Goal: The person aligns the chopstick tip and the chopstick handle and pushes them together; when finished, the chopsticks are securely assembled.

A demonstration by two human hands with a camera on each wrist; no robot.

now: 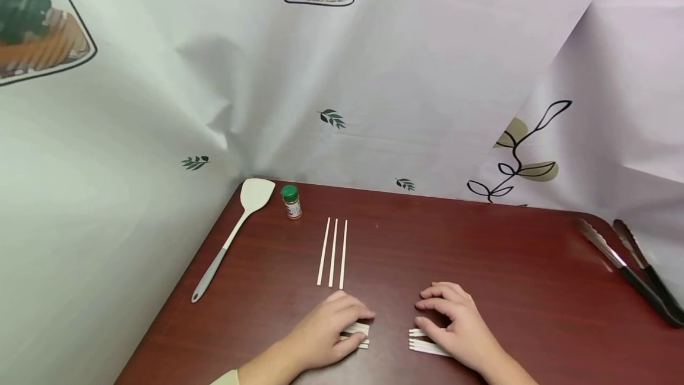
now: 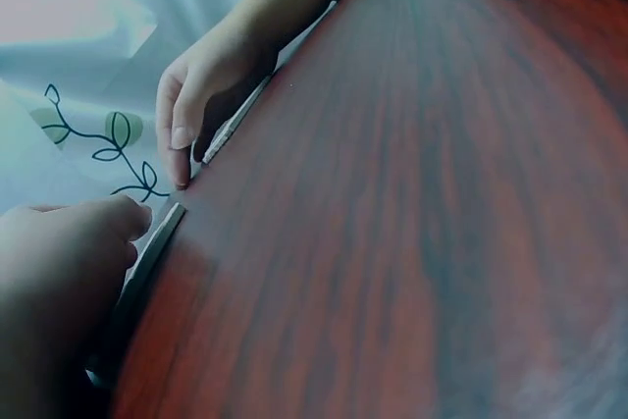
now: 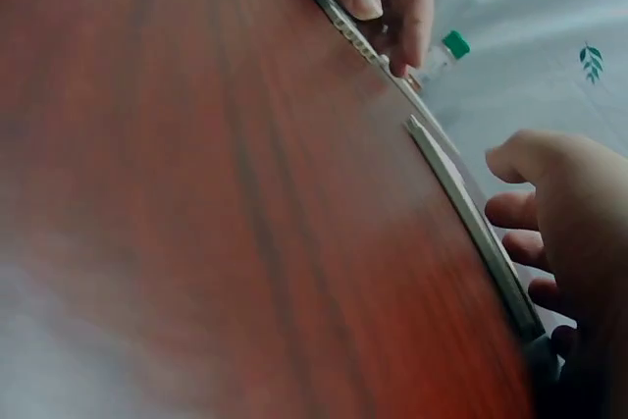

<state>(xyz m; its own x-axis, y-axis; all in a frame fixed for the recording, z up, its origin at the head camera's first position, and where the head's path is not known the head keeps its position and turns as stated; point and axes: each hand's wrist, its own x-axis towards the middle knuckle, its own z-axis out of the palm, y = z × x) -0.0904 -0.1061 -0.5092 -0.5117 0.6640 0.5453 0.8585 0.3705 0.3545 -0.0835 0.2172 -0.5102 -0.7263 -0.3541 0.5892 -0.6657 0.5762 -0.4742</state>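
Note:
Several thin white sticks point(image 1: 359, 327), like chopsticks, lie crosswise on the table under my left hand point(image 1: 323, 328). That hand arches over them with relaxed fingers, the thumb on the near side; its palm hides most of their length. A second group of white sticks point(image 1: 427, 346) lies to the right, ends facing the first across a gap. Over it hovers my right hand point(image 1: 464, 325), fingers spread and loosely bent, gripping nothing; the right wrist view shows its fingers point(image 3: 525, 247) above the sticks. Three more white sticks point(image 1: 333, 254) lie side by side farther back.
A white spatula point(image 1: 248, 210) with a grey handle lies along the left edge. Beside it stands a green-capped spice jar point(image 1: 292, 204). Metal tongs point(image 1: 636, 269) with black handles lie at the far right. A white patterned sheet point(image 1: 374, 94) hangs behind the dark red table point(image 1: 481, 248).

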